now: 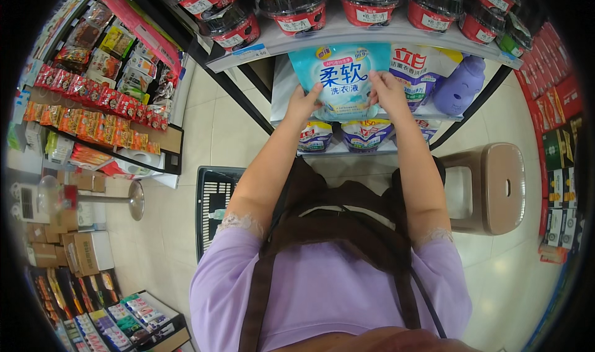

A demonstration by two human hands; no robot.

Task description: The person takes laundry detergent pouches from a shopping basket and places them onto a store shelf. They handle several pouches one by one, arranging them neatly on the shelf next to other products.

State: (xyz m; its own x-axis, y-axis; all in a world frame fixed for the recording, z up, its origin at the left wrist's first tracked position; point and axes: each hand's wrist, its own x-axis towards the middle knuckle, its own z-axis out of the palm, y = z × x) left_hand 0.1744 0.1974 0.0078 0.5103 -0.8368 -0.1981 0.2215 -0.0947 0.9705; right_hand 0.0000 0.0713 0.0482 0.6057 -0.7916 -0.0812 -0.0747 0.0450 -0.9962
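Observation:
A teal pouch of laundry detergent [344, 84] stands upright at the middle shelf, facing me. My left hand [304, 103] grips its lower left side, thumb on the front. On its right side my right hand [386, 94] holds the edge, fingers curled at the front. Just right of it stands a white and purple detergent pouch [413, 70], partly behind my right hand. Beyond that is a purple animal-shaped bottle [459, 87]. Red tubs with clear black-rimmed lids [372, 17] stand stacked on the shelf above. More purple and yellow pouches [365, 133] sit on the shelf below.
A brown plastic stool [504, 189] stands at the right, and a dark shopping basket [218, 173] is on the floor at the left. The upper shelf's front edge [297, 42] juts above the teal pouch. A snack rack [174, 149] stands at the far left.

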